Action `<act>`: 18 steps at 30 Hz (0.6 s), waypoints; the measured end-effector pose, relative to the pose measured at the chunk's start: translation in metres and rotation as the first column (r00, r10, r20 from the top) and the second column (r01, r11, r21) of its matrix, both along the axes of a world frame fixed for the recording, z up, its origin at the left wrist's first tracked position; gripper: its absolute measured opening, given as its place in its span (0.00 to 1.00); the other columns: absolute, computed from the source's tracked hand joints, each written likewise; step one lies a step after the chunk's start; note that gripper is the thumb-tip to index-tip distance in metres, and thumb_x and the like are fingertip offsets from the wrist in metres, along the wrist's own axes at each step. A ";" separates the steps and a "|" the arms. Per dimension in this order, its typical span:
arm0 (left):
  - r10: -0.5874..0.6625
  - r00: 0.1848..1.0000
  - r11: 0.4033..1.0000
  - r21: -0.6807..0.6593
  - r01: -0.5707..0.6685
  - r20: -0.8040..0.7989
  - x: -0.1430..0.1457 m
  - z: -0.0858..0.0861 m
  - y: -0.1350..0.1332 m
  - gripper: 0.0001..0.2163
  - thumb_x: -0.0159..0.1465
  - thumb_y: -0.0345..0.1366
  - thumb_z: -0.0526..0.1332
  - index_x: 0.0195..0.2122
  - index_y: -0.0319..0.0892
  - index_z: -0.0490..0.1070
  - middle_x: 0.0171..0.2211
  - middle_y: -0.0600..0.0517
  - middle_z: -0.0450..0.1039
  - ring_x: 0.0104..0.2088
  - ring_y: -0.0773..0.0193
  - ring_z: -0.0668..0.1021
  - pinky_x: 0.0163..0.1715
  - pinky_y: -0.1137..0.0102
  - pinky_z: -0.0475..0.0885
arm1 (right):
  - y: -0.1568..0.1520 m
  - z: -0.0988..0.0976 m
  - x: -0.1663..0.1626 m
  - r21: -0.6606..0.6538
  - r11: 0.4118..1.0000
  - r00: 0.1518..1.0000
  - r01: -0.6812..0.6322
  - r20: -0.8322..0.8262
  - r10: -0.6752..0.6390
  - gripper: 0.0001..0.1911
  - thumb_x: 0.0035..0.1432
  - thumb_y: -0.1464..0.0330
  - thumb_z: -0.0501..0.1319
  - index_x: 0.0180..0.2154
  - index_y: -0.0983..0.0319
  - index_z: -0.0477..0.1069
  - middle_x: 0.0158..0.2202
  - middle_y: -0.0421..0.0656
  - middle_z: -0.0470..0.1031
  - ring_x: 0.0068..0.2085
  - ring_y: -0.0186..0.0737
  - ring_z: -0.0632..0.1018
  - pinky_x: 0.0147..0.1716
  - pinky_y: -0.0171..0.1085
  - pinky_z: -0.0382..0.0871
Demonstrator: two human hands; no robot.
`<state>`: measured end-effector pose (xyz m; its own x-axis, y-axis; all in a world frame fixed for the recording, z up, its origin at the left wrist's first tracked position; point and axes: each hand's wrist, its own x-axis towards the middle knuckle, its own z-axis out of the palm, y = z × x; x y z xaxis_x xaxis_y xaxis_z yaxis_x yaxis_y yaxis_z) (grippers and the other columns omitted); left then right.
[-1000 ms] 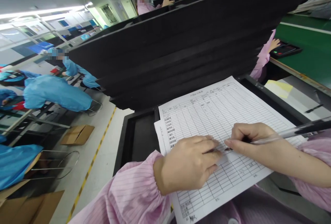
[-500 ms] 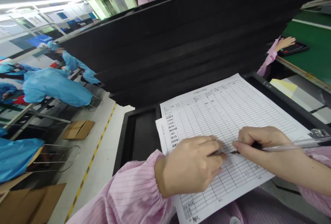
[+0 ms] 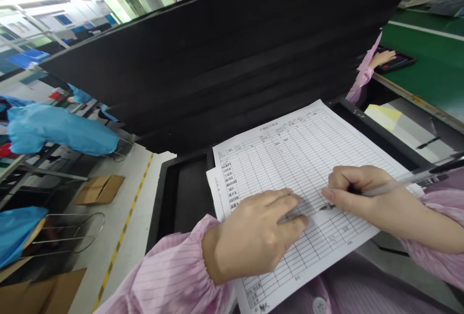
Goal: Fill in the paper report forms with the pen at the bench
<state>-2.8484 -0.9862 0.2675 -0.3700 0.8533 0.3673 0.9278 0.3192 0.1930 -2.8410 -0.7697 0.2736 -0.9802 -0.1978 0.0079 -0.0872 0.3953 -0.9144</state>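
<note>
A printed form [image 3: 282,159] with a ruled table and some handwritten entries lies on a black tray-like surface, over another sheet whose edge shows at its left. My left hand [image 3: 257,231] rests palm down on the form, fingers stretched out and slightly apart. To its right, my right hand [image 3: 366,198] is closed around a pen [image 3: 387,186] with a clear barrel. The pen's tip touches or nearly touches the form, just right of my left fingertips.
A tall black panel [image 3: 224,72] rises behind the form. At right, a co-worker's hand [image 3: 384,57] rests on a dark device on a green work surface [image 3: 427,62]. Cardboard boxes [image 3: 99,189] and a yellow floor line [image 3: 125,227] lie at left, near people in blue.
The whole view has shifted, so the form and both hands appear farther left. My right hand and the pen have moved slightly over the form; my left hand stays on it.
</note>
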 end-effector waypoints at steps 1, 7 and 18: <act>-0.006 1.000 1.000 -0.007 0.006 -0.007 0.000 0.001 0.000 0.10 0.65 0.28 0.56 0.42 0.37 0.76 0.44 0.45 0.76 0.47 0.58 0.77 0.47 0.67 0.75 | 0.000 0.000 0.000 -0.003 1.000 1.000 -0.001 -0.004 0.001 0.18 0.49 0.62 0.57 0.15 0.59 0.53 0.14 0.35 0.50 0.17 0.29 0.53 0.13 0.31 0.47; -0.048 0.999 0.977 -0.207 0.042 -0.020 -0.004 0.014 0.004 0.11 0.65 0.28 0.53 0.40 0.38 0.75 0.41 0.45 0.76 0.42 0.60 0.78 0.40 0.68 0.77 | 0.002 -0.003 -0.002 -0.018 1.000 0.999 -0.011 -0.048 0.010 0.17 0.49 0.63 0.56 0.15 0.59 0.52 0.13 0.34 0.50 0.17 0.29 0.54 0.13 0.31 0.48; -0.083 0.997 0.968 -0.237 0.080 -0.001 -0.013 0.014 0.004 0.12 0.65 0.27 0.52 0.38 0.41 0.75 0.38 0.49 0.75 0.38 0.63 0.77 0.35 0.69 0.76 | 0.003 -0.003 -0.001 -0.041 0.998 0.997 -0.038 -0.066 0.035 0.18 0.51 0.64 0.56 0.16 0.59 0.52 0.14 0.34 0.51 0.17 0.28 0.55 0.13 0.30 0.48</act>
<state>-2.8612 -0.9822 0.2812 -0.2930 0.9435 0.1546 0.9541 0.2780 0.1112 -2.8417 -0.7663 0.2703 -0.9695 -0.2315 0.0805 -0.1606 0.3520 -0.9221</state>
